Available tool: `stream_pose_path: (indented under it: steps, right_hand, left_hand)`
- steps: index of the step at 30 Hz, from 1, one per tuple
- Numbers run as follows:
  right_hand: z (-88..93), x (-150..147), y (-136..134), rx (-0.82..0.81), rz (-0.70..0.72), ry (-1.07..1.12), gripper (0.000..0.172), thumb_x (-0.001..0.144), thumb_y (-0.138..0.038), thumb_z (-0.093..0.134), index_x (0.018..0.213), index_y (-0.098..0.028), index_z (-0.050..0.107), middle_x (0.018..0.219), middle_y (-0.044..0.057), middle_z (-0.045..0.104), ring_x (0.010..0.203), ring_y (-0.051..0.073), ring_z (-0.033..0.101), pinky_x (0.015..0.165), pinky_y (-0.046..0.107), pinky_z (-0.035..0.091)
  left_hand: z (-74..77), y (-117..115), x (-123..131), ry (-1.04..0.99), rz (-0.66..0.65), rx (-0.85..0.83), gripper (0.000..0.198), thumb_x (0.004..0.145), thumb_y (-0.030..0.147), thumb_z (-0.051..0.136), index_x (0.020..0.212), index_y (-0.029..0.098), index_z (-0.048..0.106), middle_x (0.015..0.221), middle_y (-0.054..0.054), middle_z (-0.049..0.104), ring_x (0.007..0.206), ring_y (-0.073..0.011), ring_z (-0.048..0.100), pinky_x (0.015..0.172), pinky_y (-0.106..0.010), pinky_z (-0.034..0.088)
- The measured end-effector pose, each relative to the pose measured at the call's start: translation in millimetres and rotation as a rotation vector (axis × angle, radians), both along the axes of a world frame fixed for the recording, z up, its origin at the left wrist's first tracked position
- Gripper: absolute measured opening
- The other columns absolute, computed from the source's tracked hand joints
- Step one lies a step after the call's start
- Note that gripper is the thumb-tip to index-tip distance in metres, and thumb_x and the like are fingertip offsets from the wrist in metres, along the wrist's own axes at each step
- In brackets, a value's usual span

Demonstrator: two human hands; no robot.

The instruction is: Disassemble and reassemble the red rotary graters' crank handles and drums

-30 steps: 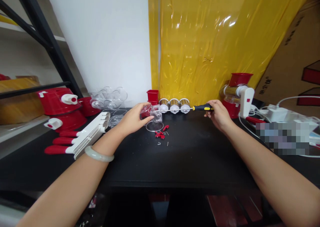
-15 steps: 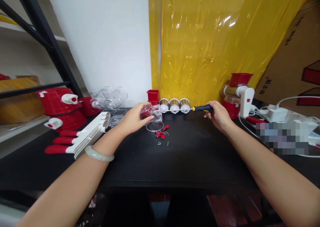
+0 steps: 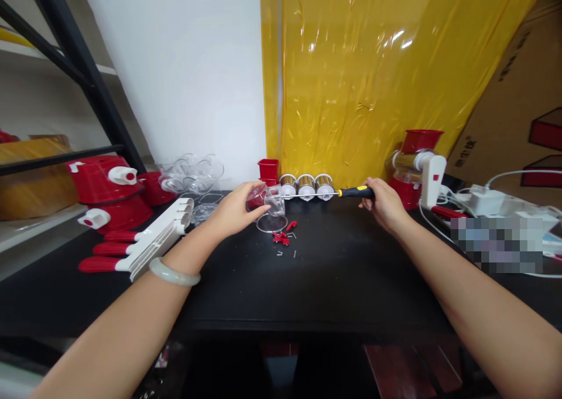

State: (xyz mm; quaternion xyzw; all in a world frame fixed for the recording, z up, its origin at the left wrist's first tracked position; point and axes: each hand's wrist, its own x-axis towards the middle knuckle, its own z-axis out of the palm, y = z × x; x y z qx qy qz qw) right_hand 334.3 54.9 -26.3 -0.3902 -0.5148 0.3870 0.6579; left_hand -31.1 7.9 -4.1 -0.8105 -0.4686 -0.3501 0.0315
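Note:
My left hand [image 3: 232,211] grips a clear plastic housing [image 3: 268,203] with a red part inside, held tilted just above the black table [image 3: 333,270]. My right hand [image 3: 384,203] is closed round the black and yellow handle of a screwdriver [image 3: 353,192]. Its long shaft runs left, level, into the open end of the housing. Small red clips [image 3: 281,235] and a few loose screws lie on the table right under the housing.
Three metal drum blades [image 3: 306,185] and a small red cup [image 3: 267,169] stand at the back. An assembled red and white grater [image 3: 417,167] is at the right, with cables and a charger [image 3: 485,200]. Red bases [image 3: 105,191], white handles [image 3: 153,238] and clear housings [image 3: 191,173] fill the left.
Both hands hold nearly the same pose. The screwdriver handle has turned slightly in my right hand, its yellow mark shifted.

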Motion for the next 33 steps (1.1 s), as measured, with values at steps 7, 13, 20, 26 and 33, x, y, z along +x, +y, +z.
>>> stream_pose_path:
  steps: [7, 13, 20, 26, 33]
  right_hand:
    - [7.0, -3.2, -3.6, -0.070, 0.049, 0.170, 0.016, 0.074, -0.031, 0.066, 0.083, -0.023, 0.055, 0.064, -0.006, 0.057, 0.045, 0.009, 0.052, 0.044, 0.024, 0.049]
    - [0.4, -0.8, -0.7, -0.022, 0.011, 0.038, 0.039, 0.088, -0.059, 0.055, 0.076, -0.022, 0.057, 0.039, -0.010, 0.033, 0.033, 0.009, 0.035, 0.044, 0.026, 0.048]
    - [4.4, -3.8, -3.8, -0.049, 0.004, 0.110, 0.027, 0.073, -0.041, 0.074, 0.080, -0.023, 0.056, 0.054, -0.009, 0.052, 0.040, 0.007, 0.044, 0.046, 0.023, 0.049]
    - [6.7, -3.2, -3.8, -0.054, 0.076, 0.195, 0.022, 0.079, -0.044, 0.064, 0.083, -0.024, 0.055, 0.061, -0.005, 0.058, 0.044, 0.010, 0.051, 0.045, 0.025, 0.049]
    - [2.8, -1.2, -3.0, 0.010, 0.027, 0.019, 0.031, 0.085, -0.051, 0.064, 0.078, -0.023, 0.054, 0.040, -0.010, 0.036, 0.036, 0.008, 0.034, 0.047, 0.024, 0.048]
  left_hand:
    - [-0.6, 1.4, -1.1, 0.006, -0.010, 0.006, 0.055, 0.089, 0.047, 0.065, 0.136, 0.020, 0.052, 0.140, -0.011, 0.061, 0.129, -0.0269, 0.058, 0.111, -0.044, 0.044]
    - [-1.3, 1.9, -1.6, 0.006, -0.006, 0.005, 0.056, 0.089, 0.048, 0.065, 0.136, 0.021, 0.052, 0.140, -0.010, 0.060, 0.130, -0.0276, 0.057, 0.111, -0.044, 0.044]
    - [-0.5, 0.3, -0.7, 0.004, -0.003, 0.007, 0.055, 0.089, 0.046, 0.065, 0.137, 0.022, 0.052, 0.139, -0.010, 0.061, 0.129, -0.0279, 0.058, 0.110, -0.045, 0.045]
    - [-1.1, 1.2, -1.4, -0.004, -0.002, 0.003, 0.057, 0.088, 0.050, 0.065, 0.136, 0.020, 0.053, 0.140, -0.011, 0.060, 0.129, -0.0279, 0.058, 0.110, -0.045, 0.045]
    - [-0.9, 1.3, -1.1, -0.009, -0.002, -0.007, 0.058, 0.088, 0.051, 0.065, 0.136, 0.021, 0.053, 0.141, -0.011, 0.060, 0.130, -0.0284, 0.057, 0.110, -0.045, 0.045]
